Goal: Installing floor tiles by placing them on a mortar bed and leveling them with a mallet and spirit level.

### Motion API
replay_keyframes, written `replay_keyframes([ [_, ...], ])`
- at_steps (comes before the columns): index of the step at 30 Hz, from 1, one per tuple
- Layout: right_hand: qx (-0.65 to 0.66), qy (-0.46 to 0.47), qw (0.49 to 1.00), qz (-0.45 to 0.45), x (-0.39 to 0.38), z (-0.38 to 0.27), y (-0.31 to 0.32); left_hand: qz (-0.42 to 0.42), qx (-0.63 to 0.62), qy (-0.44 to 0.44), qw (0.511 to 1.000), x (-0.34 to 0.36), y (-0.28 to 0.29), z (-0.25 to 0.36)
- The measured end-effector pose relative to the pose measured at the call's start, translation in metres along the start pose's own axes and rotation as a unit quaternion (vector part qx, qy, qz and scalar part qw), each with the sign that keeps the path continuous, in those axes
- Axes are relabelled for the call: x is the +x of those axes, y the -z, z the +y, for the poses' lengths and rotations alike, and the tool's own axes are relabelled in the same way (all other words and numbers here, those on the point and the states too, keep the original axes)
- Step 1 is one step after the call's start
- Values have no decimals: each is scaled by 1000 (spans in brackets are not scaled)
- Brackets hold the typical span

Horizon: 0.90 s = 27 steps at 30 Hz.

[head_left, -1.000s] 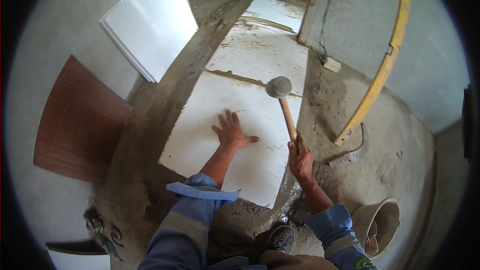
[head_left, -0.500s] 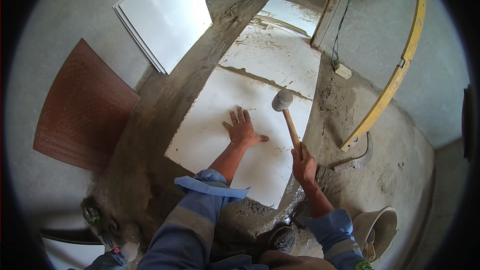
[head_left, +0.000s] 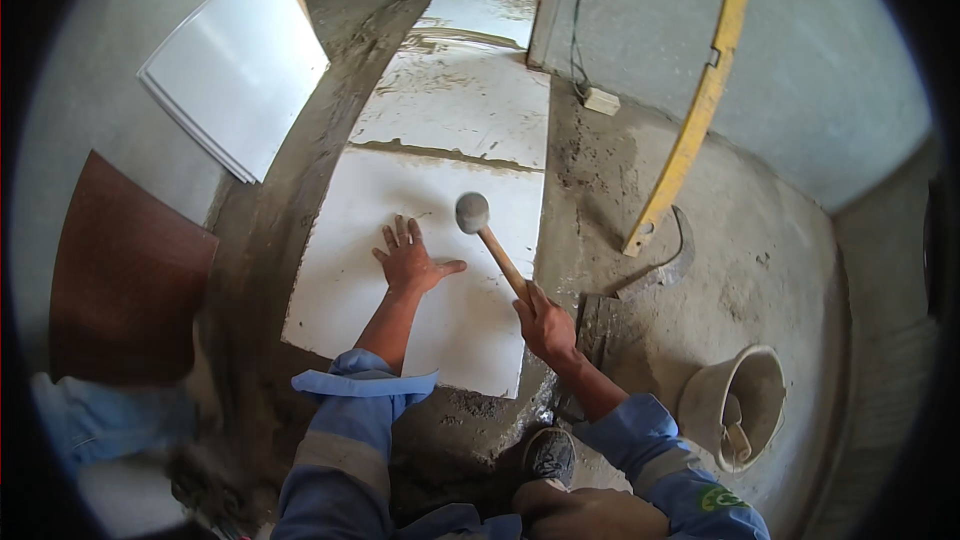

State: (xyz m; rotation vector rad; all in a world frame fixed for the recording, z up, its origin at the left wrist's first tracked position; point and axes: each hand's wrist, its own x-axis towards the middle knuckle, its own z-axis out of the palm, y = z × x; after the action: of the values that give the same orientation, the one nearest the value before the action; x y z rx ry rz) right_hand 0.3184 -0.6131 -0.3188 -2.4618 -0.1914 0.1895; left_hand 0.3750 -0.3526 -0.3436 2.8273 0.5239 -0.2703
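Observation:
My left hand lies spread, fingers apart, on the nearest white tile. My right hand grips the wooden handle of a rubber mallet, whose grey head is over that tile, just right of my left hand's fingertips; whether it touches the surface I cannot tell. Two more white tiles lie in line beyond, smeared with grey-brown mortar, with a mortar-streaked seam between the near tile and the middle one.
White tiles and a red-brown tile lean at left. A yellow level leans right, near a curved metal blade. A bucket with tools inside stands lower right. Blue clothing of another person shows lower left.
The mallet head has come down and leftward, closer to my left hand, which stays spread on the tile. The view has shifted. More of another person's blue clothing has appeared at lower left.

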Motion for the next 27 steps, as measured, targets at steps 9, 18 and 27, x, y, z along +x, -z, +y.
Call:
replay_keyframes([
  [9,149,72,986,29,3,-40,21,-50,17,49,997,-15,18,-29],
  [18,-45,42,996,-70,60,-12,-39,-58,1,71,996,-11,14,-25],
  [27,-10,29,998,-63,61,-35,-32,-76,2,88,993,-8,18,-27],
])
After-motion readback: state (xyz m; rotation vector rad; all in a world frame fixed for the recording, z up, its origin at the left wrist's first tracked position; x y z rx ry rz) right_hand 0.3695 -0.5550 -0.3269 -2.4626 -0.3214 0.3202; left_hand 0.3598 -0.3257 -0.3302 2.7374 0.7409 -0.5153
